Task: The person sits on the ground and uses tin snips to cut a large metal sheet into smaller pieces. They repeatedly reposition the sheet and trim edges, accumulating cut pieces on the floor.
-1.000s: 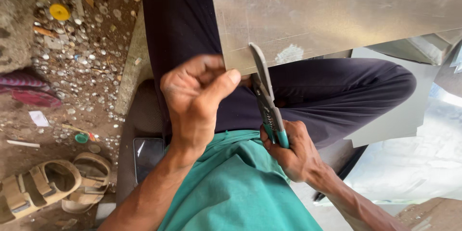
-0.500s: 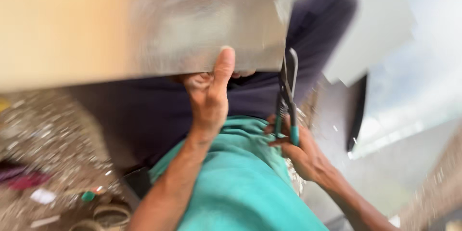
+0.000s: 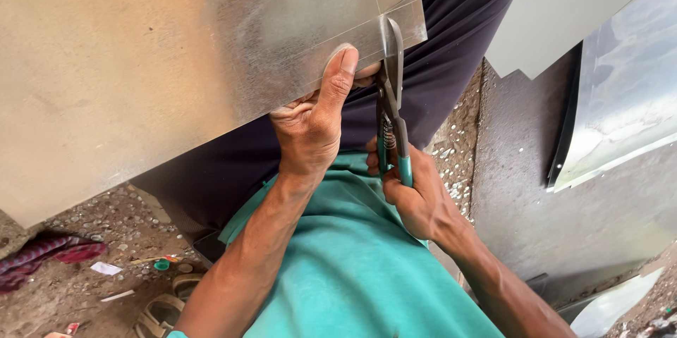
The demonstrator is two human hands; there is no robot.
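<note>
2 hands work on 1 large metal sheet (image 3: 176,63), a dull galvanized panel that fills the upper left of the view and tilts down toward the person's lap. The left hand (image 3: 314,123) grips the sheet's lower edge, thumb pressed flat on its face and fingers curled behind, just at 9 o'clock of the cut. The right hand (image 3: 416,197) is wrapped tight around the teal handles of the tin snips (image 3: 390,98), which run nearly upright, handles at 6 o'clock and blades at 12 o'clock. The blades bite into the sheet's lower edge, near its right corner, beside a scored line that crosses the corner; they look nearly closed on the metal. From the right hand's grip the sheet lies straight ahead at 12 o'clock, and the left hand is the nearer one to the cut.

No package, label or sign shows clearly. At 7 o'clock, on the gravel ground (image 3: 84,239), lie a small green cap (image 3: 161,265), a white scrap (image 3: 106,268) and a sandal (image 3: 161,313). More sheet metal (image 3: 620,91) leans at 3 o'clock.
</note>
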